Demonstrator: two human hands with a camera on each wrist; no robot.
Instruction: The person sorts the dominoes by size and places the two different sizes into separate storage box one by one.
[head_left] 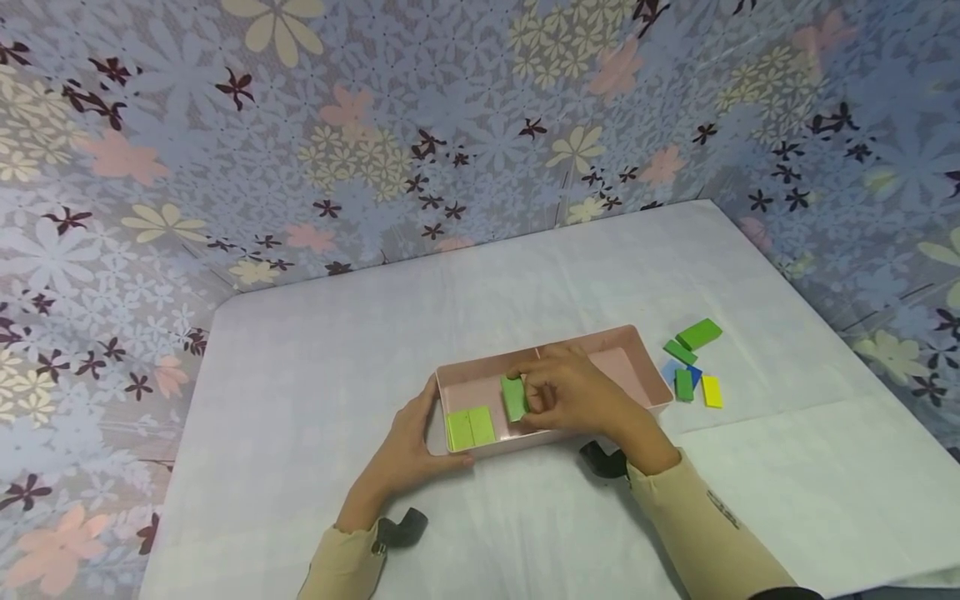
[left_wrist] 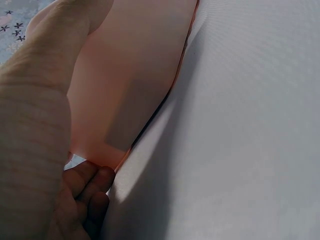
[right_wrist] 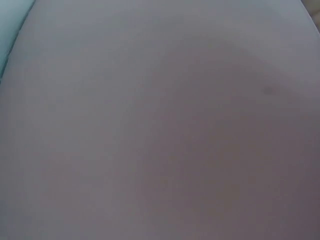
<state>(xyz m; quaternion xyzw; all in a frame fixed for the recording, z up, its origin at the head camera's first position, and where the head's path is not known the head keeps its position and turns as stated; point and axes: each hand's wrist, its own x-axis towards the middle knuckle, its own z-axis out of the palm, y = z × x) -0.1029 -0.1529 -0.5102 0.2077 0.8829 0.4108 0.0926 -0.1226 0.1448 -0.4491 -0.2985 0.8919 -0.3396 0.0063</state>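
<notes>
A pink tray [head_left: 495,448] stands on the white cloth. Two light green blocks [head_left: 470,427] lie side by side in its left front corner. Over the tray's middle, my right hand [head_left: 577,392] pinches a green block [head_left: 513,398] between thumb and fingers. My left hand [head_left: 408,446] grips the tray's left end, thumb along the front wall and fingers at the far side. In the left wrist view the curled fingertips of the left hand [left_wrist: 82,200] touch the edge of the pink tray [left_wrist: 135,65]. The right wrist view shows only a blurred pale surface, with no hand.
Right of the tray lie several loose blocks: a large green block [head_left: 699,334], smaller green ones [head_left: 683,385], blue ones [head_left: 694,376] and a yellow block [head_left: 712,392]. White cloth [head_left: 322,375] covers the table, and a flowered wall covering [head_left: 450,125] rises behind it.
</notes>
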